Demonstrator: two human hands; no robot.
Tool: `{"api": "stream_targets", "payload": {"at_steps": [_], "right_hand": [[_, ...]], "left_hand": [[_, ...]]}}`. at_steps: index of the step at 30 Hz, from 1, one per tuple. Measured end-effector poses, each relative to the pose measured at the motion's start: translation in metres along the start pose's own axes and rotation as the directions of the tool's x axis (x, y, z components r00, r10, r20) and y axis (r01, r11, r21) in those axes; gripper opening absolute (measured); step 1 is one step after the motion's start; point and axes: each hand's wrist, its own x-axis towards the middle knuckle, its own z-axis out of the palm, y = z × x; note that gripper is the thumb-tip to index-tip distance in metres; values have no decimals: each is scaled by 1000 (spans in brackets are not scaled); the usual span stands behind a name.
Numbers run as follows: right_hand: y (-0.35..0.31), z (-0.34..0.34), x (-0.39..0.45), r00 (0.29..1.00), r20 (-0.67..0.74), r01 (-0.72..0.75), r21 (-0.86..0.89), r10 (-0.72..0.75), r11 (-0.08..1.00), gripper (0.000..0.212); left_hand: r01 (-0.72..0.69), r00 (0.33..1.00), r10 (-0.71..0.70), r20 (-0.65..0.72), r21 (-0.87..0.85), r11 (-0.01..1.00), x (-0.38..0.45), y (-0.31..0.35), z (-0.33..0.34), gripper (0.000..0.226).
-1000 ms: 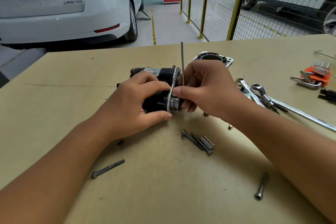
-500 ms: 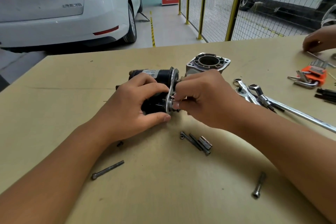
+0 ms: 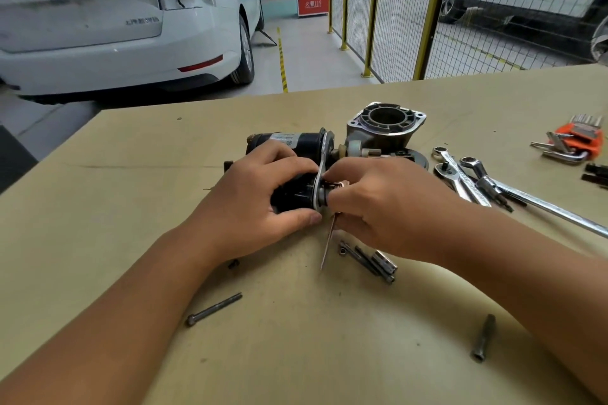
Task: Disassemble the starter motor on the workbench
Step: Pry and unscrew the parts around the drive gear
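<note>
Just in front of the detached aluminium nose housing (image 3: 385, 130), the starter motor (image 3: 296, 171) lies on its side on the workbench (image 3: 131, 207), its black body under the left hand (image 3: 260, 200), whose fingers and thumb are curled round it and hold it steady. The right hand (image 3: 378, 204) is curled in against the motor's silver end plate (image 3: 320, 174), its fingertips pinching at the small fitting there. A second ago a thin rod (image 3: 329, 240) stood upright above the motor in that hand; now it slants down from under the fingers toward the bench, and whether the hand holds it or it is dropping free I cannot tell. That suggests the rod has been drawn out and the end plate is next to come off. Nearer than the motor lie loose long bolts (image 3: 368, 261), one more (image 3: 214, 309) to the left; wrenches (image 3: 467, 181) lie to the housing's right.
</note>
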Motion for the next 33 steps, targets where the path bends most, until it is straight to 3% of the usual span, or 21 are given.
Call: {"api": "stream_targets", "payload": {"at_steps": [3,5,7,9,11,13,15,21,26,33], "right_hand": [[6,7,-1,980,-170,-73,177,103,982,19],[9,10,-3,891,-296,-202,422,345,884,15],[10,12,-3,745,-208,-284,761,633,584,17],[9,14,-1,648,13,-276,936,761,219,18],[9,16,4,616,129,-294,953,777,75,17],[7,17,8,609,139,-337,937,781,96,10],[5,18,8,609,104,-368,915,786,164,15],[0,17,6,677,23,-421,832,735,362,14],[0,19,8,623,10,-412,854,782,317,10],[0,16,11,624,90,-461,845,776,272,8]], "left_hand": [[4,1000,-4,0,2,1000,0,-1,1,61],[8,1000,-8,1,0,1000,0,-2,1,61],[8,1000,-8,4,-4,1000,0,-2,1,61],[3,1000,-3,0,-6,1000,0,-3,1,61],[-4,1000,4,-7,-7,1000,1,-3,2,62],[-16,1000,15,-10,-7,1000,1,-3,2,61],[-24,1000,24,-14,-5,1000,0,-3,2,61],[-5,1000,5,-15,-14,1000,1,-4,4,60],[-15,1000,15,-21,-2,1000,0,-3,3,64],[-28,999,29,-27,13,1000,1,-6,4,64]]}}
